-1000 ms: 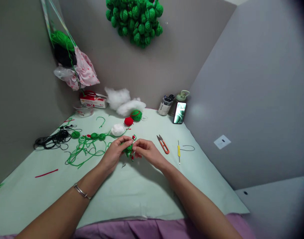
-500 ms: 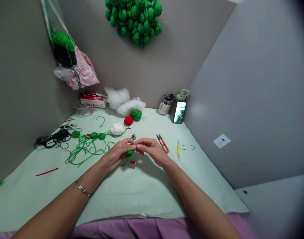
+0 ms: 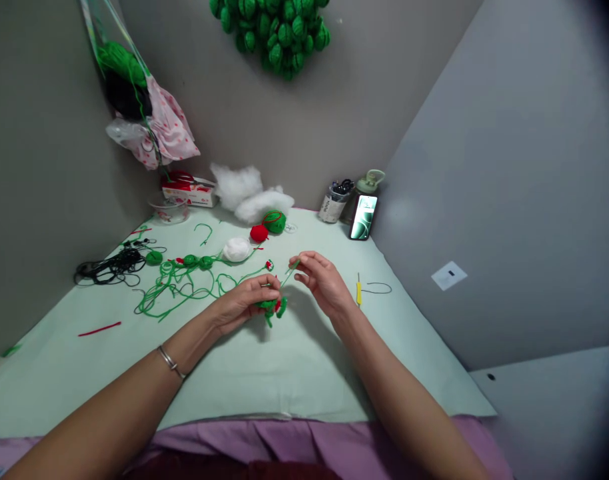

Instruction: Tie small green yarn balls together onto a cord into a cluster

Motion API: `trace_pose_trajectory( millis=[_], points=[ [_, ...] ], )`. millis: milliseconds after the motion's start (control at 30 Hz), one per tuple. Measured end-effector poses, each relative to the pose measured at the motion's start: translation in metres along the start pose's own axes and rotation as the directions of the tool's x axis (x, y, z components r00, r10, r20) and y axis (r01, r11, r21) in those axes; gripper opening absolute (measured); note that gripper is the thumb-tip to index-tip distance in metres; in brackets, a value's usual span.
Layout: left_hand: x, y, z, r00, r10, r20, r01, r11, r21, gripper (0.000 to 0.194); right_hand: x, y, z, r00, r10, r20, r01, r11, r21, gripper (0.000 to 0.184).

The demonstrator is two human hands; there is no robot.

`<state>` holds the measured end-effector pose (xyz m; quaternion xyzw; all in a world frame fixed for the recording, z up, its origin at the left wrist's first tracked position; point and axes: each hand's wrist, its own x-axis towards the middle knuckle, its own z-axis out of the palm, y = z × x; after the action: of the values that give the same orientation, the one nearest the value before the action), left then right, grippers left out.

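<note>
My left hand [image 3: 252, 297] is closed on a small green crocheted piece [image 3: 268, 305] with red and white bits, which hangs below the fingertips. To its upper right, my right hand [image 3: 317, 277] pinches a thin green yarn strand [image 3: 288, 273] that runs down to the piece. Whether a needle is on the strand is too small to tell. Just beyond the left hand lies a little red-and-white crocheted tip [image 3: 269, 265], joined to a green cord. The orange snips are hidden behind my right hand.
Tangled green yarn [image 3: 172, 287] and black cord [image 3: 112, 267] spread over the left side. White [image 3: 237, 250], red [image 3: 259, 233] and green yarn balls [image 3: 274, 221] sit ahead, before white stuffing [image 3: 239, 190]. At right lie a yellow-handled crochet hook [image 3: 358, 292] and a phone [image 3: 363, 217].
My right hand has parted from the left, moving up and right with the green strand. The crocheted piece has turned in my left hand. The view has tilted slightly downward.
</note>
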<state>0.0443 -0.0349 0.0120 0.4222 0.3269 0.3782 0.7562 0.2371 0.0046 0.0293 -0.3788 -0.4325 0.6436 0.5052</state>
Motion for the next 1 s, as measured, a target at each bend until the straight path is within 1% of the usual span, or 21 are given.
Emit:
trace_pose_trajectory(
  millis=[67, 133, 200, 267, 333, 467, 567, 667, 767, 833, 900, 1000],
  points=[
    [0.001, -0.002, -0.001, 1.000, 0.003, 0.009, -0.003, 1.000, -0.005, 0.028, -0.005, -0.002, 0.001, 0.993, 0.089, 0.072, -0.095, 0.992, 0.086, 0.033],
    [0.001, -0.005, -0.003, 1.000, 0.011, 0.023, -0.012, 1.000, 0.016, 0.025, -0.010, -0.003, 0.006, 0.982, 0.134, 0.134, -0.152, 0.979, 0.134, 0.034],
    [0.002, -0.008, -0.004, 0.999, 0.004, 0.054, -0.007, 0.999, 0.054, 0.023, -0.014, -0.004, 0.011, 0.975, 0.129, 0.183, -0.155, 0.978, 0.137, 0.031],
    [0.002, -0.009, -0.005, 0.996, -0.024, 0.089, 0.016, 0.996, 0.085, 0.022, -0.014, -0.004, 0.012, 0.973, 0.100, 0.208, -0.128, 0.984, 0.127, 0.028],
    [0.003, -0.009, -0.004, 0.994, -0.050, 0.093, 0.041, 0.995, 0.094, 0.022, -0.011, -0.004, 0.011, 0.977, 0.067, 0.201, -0.097, 0.985, 0.140, 0.027],
    [0.004, -0.010, -0.003, 0.996, -0.064, 0.055, 0.059, 0.994, 0.091, 0.020, -0.006, -0.004, 0.004, 0.986, 0.047, 0.160, -0.078, 0.979, 0.191, 0.028],
    [0.004, -0.010, -0.003, 0.997, -0.053, 0.052, 0.051, 0.998, 0.030, 0.023, -0.006, -0.004, 0.001, 0.989, 0.051, 0.140, -0.081, 0.972, 0.220, 0.030],
    [0.002, -0.008, -0.004, 0.996, -0.036, 0.085, 0.041, 0.998, -0.055, 0.035, -0.006, -0.003, 0.000, 0.991, 0.071, 0.117, -0.098, 0.965, 0.243, 0.033],
    [-0.001, -0.003, -0.005, 0.993, -0.017, 0.116, 0.026, 0.997, -0.077, 0.048, -0.004, -0.001, -0.002, 0.992, 0.101, 0.074, -0.116, 0.962, 0.249, 0.035],
    [-0.001, 0.000, -0.005, 0.996, -0.007, 0.086, 0.014, 0.997, -0.075, 0.052, -0.003, -0.001, -0.004, 0.993, 0.109, 0.055, -0.119, 0.960, 0.254, 0.035],
    [0.000, 0.000, -0.005, 1.000, 0.007, 0.021, -0.005, 0.997, -0.083, 0.050, -0.003, -0.001, -0.006, 0.993, 0.108, 0.054, -0.118, 0.959, 0.256, 0.034],
    [0.004, -0.003, -0.005, 0.996, 0.041, -0.078, -0.051, 0.992, -0.120, 0.035, -0.005, -0.002, -0.007, 0.994, 0.095, 0.055, -0.105, 0.965, 0.241, 0.032]
  ],
)
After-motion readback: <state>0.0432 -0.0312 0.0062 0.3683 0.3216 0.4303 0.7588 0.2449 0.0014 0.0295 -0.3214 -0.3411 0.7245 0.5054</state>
